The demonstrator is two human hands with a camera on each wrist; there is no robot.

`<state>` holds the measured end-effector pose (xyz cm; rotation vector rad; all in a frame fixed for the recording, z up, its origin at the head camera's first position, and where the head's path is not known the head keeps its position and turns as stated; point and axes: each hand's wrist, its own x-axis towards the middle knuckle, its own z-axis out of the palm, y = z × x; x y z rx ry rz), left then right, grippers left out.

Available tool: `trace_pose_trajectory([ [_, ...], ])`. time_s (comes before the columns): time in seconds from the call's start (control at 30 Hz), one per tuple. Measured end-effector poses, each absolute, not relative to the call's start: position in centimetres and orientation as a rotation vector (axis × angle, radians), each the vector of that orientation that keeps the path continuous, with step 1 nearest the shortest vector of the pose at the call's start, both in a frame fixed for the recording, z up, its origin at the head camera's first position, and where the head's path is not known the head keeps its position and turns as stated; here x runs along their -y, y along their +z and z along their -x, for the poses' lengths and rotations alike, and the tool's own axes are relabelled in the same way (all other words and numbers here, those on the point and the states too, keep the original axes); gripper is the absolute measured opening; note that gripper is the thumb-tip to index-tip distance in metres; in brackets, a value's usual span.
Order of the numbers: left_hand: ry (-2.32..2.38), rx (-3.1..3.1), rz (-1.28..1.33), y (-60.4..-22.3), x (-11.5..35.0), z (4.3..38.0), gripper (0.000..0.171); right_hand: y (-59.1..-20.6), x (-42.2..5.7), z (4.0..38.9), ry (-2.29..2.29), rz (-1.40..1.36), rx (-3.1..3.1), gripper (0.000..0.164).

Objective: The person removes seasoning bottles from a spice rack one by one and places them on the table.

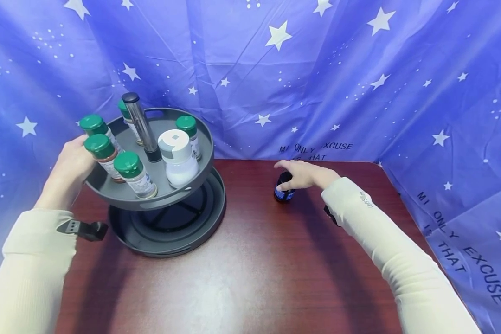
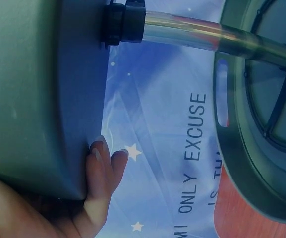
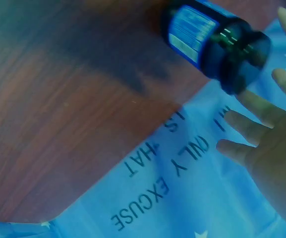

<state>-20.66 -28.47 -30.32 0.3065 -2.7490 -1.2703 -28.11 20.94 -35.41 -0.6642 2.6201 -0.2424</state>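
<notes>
A two-tier grey turntable stands at the left of the head view, its upper tray [image 1: 160, 123] above a wider lower tray [image 1: 218, 218]. My left hand [image 1: 75, 160] grips the upper tray's left rim; the left wrist view has its fingers [image 2: 97, 173] bent up against the underside, the thumb hidden. Several green-capped spice jars [image 1: 141, 182] and a white bottle [image 1: 181, 169] stand on that tray around a metal post [image 1: 141, 123]. Over a dark bottle with a blue label [image 3: 192, 32], upright on the table, my right hand [image 1: 298, 175] hovers with spread fingers, close to its cap.
The reddish-brown wooden table [image 1: 250, 260] carries the turntable and the dark bottle. Behind and beside it hangs a blue curtain [image 1: 242, 55] with white stars and dark lettering, close against the back and right table edges.
</notes>
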Motion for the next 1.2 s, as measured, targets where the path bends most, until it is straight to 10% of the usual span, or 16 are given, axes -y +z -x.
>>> trace_pose_trajectory([
  [0.63, -1.246, 2.784, -0.305, -30.2, 28.4, 20.7, 0.058, -30.4, -20.0, 28.7, -0.374, 0.746, -2.760, 0.107],
  [1.2, -1.251, 2.772, -0.285, -30.1, 28.4, 20.7, 0.055, -25.3, -16.9, 28.8, -0.453, 0.979, -2.912, 0.105],
])
